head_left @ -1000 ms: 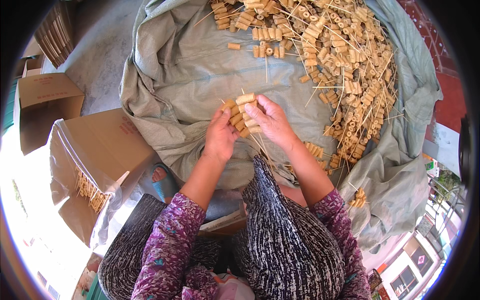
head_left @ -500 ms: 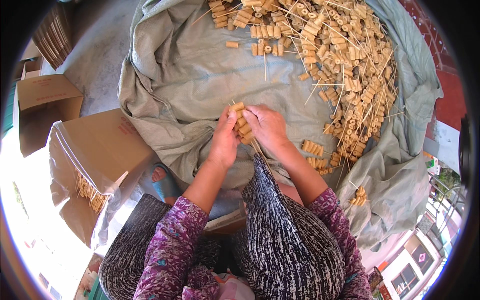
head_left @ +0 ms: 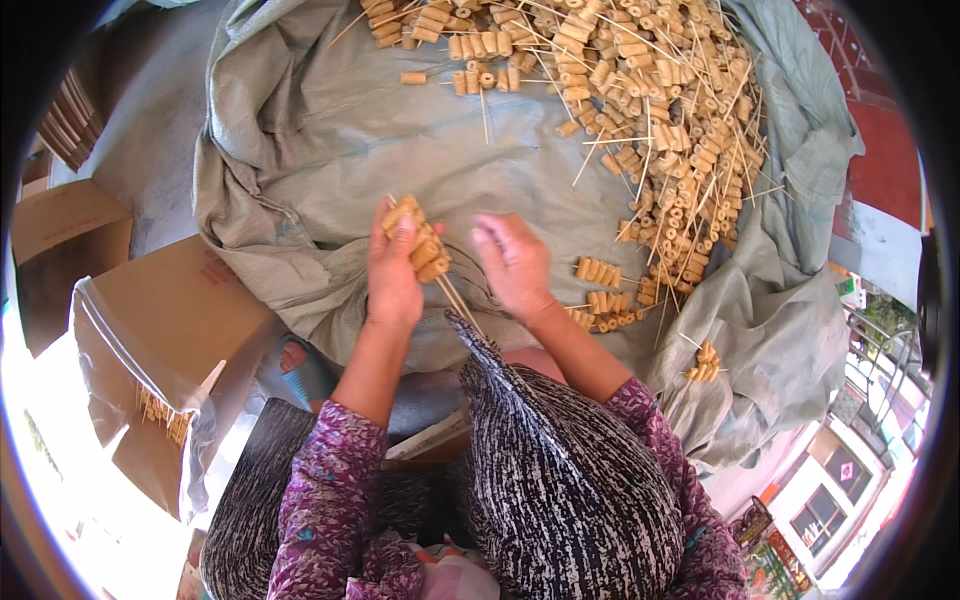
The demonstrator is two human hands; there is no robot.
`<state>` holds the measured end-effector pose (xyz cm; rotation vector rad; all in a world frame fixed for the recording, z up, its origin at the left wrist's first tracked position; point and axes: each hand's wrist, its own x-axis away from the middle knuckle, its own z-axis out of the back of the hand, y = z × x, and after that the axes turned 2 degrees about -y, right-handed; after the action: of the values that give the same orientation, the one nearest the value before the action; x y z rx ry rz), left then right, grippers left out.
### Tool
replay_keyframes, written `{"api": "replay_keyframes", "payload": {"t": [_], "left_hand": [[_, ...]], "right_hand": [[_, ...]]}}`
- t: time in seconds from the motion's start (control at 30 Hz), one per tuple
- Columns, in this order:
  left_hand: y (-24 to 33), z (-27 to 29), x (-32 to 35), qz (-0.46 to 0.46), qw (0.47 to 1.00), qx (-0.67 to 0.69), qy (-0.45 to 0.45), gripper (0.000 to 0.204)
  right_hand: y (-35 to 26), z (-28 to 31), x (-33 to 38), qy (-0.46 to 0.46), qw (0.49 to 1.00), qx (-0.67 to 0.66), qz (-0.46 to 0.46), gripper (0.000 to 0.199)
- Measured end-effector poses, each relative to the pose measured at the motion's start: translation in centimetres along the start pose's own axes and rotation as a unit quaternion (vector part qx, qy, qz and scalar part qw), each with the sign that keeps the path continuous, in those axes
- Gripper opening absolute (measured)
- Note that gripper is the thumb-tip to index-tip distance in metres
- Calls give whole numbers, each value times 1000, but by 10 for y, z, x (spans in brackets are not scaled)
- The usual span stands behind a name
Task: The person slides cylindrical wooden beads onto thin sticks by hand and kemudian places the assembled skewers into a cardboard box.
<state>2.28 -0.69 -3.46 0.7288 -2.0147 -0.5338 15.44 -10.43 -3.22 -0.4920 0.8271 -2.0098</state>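
Note:
My left hand [head_left: 392, 272] grips a small bundle of skewers [head_left: 422, 240] threaded with tan cylindrical pieces, the thin sticks poking down toward my knee. My right hand [head_left: 513, 262] hovers just to the right of the bundle with its fingers apart and nothing in it. Both hands are over a grey-green cloth [head_left: 310, 160] spread on the ground. A large heap of the same skewered pieces [head_left: 650, 110] lies on the cloth beyond and to the right. A few loose skewers [head_left: 600, 290] rest close to my right wrist.
A cardboard box lined with clear plastic [head_left: 160, 330] stands at my left, with some sticks inside it. Another open box [head_left: 60, 240] sits farther left. My patterned skirt [head_left: 560, 470] covers my knees at the bottom. A blue sandal [head_left: 305, 372] shows under the cloth's edge.
Both hands held the bundle together before. Now my right hand has let go and moved right, while my left hand carries the bundle slightly to the left.

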Motion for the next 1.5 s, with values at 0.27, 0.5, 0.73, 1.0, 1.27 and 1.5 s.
{"api": "replay_keyframes", "payload": {"t": [0.27, 0.5, 0.73, 1.0, 1.27, 1.5], "left_hand": [[10, 22, -9, 9, 996, 83, -44, 37], [5, 20, -8, 24, 993, 94, -61, 36], [6, 19, -8, 44, 992, 99, -58, 54], [16, -9, -3, 43, 997, 38, -56, 71], [28, -15, -6, 24, 999, 22, -36, 74], [26, -18, -2, -32, 995, -82, -55, 83]], "right_hand": [[112, 82, 54, -65, 909, 412, -26, 31], [131, 106, 49, -167, 937, 308, -14, 30], [12, 70, -28, -34, 992, -120, -27, 24], [-38, 12, -80, -269, 897, -321, -139, 22], [-63, 26, -98, -174, 891, -381, -174, 20], [-43, -8, -74, -219, 909, -306, -177, 20]]}}
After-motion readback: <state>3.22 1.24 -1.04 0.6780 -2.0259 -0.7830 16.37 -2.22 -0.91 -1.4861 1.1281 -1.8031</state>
